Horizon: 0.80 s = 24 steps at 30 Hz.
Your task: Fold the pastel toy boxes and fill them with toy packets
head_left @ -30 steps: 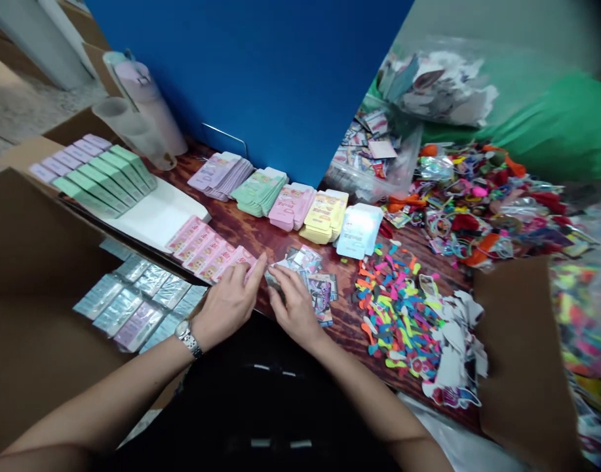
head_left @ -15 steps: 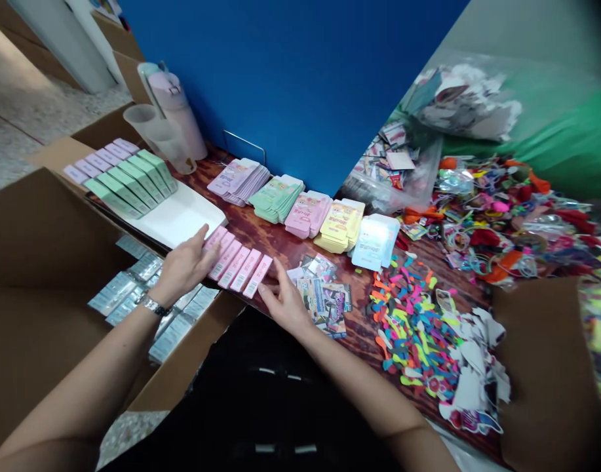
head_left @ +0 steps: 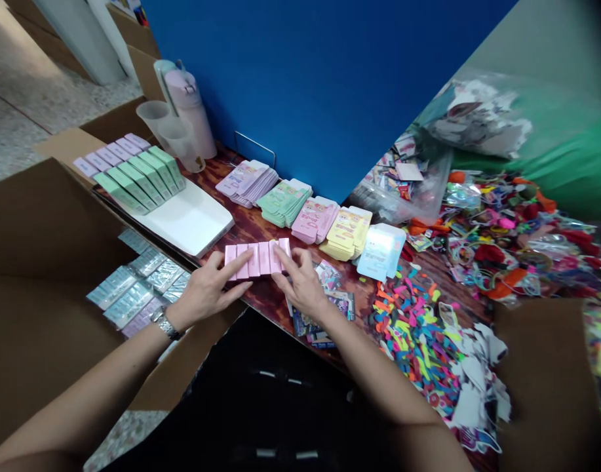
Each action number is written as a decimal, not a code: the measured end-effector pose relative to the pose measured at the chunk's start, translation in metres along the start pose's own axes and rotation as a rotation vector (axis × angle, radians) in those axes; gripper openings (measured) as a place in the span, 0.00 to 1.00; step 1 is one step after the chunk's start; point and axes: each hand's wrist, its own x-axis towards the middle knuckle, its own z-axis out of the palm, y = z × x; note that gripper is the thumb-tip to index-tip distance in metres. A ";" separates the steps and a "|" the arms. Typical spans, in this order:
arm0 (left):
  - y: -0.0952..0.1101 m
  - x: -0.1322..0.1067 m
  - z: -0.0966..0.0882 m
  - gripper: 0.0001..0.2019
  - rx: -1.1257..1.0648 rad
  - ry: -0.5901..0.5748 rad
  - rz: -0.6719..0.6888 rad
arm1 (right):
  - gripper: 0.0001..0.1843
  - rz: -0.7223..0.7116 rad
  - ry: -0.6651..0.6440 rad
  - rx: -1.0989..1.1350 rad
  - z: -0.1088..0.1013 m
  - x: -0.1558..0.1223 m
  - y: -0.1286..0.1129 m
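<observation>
A tight row of small pink boxes (head_left: pixel 263 258) is at the table's front edge, with a hand at each end. My left hand (head_left: pixel 212 287) grips the left end, fingers over the top and thumb along the near side. At the right end, my right hand (head_left: pixel 300 278) presses its fingers and thumb against the last boxes. Left of them lies a white board (head_left: pixel 194 226) carrying rows of green boxes (head_left: pixel 141 178) and purple boxes (head_left: pixel 112 153). Stacks of flat purple (head_left: pixel 246 181), green (head_left: pixel 284 202), pink (head_left: pixel 314 219), yellow (head_left: pixel 347 233) and blue cartons (head_left: pixel 380 252) line the back.
Below left, an open cardboard box (head_left: pixel 49 223) holds wrapped packs (head_left: pixel 133 295). A pink bottle (head_left: pixel 192 108) and clear cups (head_left: pixel 175 134) stand at the back. Glossy cards (head_left: pixel 329 314) and a heap of colourful balloons (head_left: pixel 413 334) lie to the right. A blue panel (head_left: pixel 310 85) rises behind.
The pink boxes have moved off the edge of the white board to the right and away from me, turned straighter and pressed closer together. Both hands have moved with them.
</observation>
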 end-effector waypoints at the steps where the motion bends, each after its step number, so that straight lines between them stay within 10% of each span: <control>1: 0.001 0.000 0.006 0.29 0.034 -0.007 -0.019 | 0.28 0.008 -0.013 -0.032 0.003 0.000 0.003; 17: -0.002 0.005 0.012 0.29 0.008 0.062 -0.012 | 0.29 -0.041 0.011 -0.117 0.004 0.007 -0.002; 24: -0.034 0.006 -0.036 0.29 0.170 0.314 -0.281 | 0.34 -0.317 0.058 0.130 0.022 0.118 -0.033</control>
